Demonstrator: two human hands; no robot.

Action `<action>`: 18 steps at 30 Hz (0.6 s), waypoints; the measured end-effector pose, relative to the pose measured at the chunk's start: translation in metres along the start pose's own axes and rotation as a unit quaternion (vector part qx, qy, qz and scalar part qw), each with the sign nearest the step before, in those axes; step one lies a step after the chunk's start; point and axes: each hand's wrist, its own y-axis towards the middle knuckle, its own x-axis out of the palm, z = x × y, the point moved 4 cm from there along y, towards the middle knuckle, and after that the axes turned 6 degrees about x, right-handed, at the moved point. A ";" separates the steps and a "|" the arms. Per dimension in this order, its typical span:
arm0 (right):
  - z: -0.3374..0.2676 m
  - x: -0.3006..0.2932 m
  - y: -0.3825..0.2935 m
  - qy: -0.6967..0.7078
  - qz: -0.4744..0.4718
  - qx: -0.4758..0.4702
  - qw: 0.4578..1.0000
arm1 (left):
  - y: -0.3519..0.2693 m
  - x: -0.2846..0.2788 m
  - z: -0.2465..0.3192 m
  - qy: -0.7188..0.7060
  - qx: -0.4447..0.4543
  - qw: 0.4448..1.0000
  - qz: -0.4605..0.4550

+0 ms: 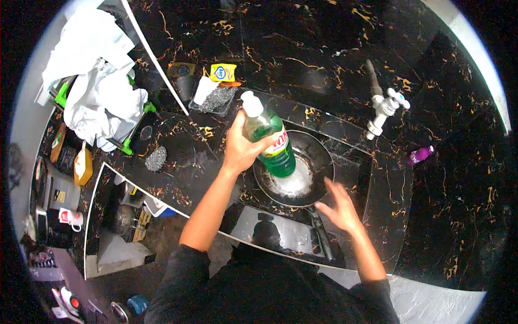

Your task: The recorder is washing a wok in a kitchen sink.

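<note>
My left hand (240,148) grips a clear plastic bottle of green liquid (279,162) with a white cap. The bottle hangs tilted above a dark frying pan (297,198), whose inside has a pale, whitish middle. The pan lies in a dark sink basin (348,170), its black handle pointing towards me. Just right of the pan's rim, my right hand (338,206) is held with its fingers apart and nothing in it.
A white faucet (382,111) juts from the back wall, with a small purple bottle (421,155) to its right. A steel scouring pad (156,158) lies on the black marbled counter (186,154). Further back sits a tray of scourers (218,101); white plastic bags (105,105) cover a green-cornered rack.
</note>
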 end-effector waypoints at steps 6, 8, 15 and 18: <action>-0.024 0.022 0.033 0.147 -0.041 -0.113 0.982 | -0.070 0.060 -0.024 -0.112 -0.143 0.980 0.078; -0.018 0.018 0.030 0.197 -0.097 -0.090 0.971 | -0.086 0.066 -0.037 -0.111 -0.177 0.975 0.072; 0.010 -0.067 0.028 -0.228 -0.141 -0.021 0.963 | -0.127 0.064 -0.084 -0.279 -0.448 0.849 0.043; -0.003 -0.100 0.036 -0.465 -0.100 -0.080 0.876 | -0.130 0.055 -0.095 -0.163 -0.403 0.898 0.071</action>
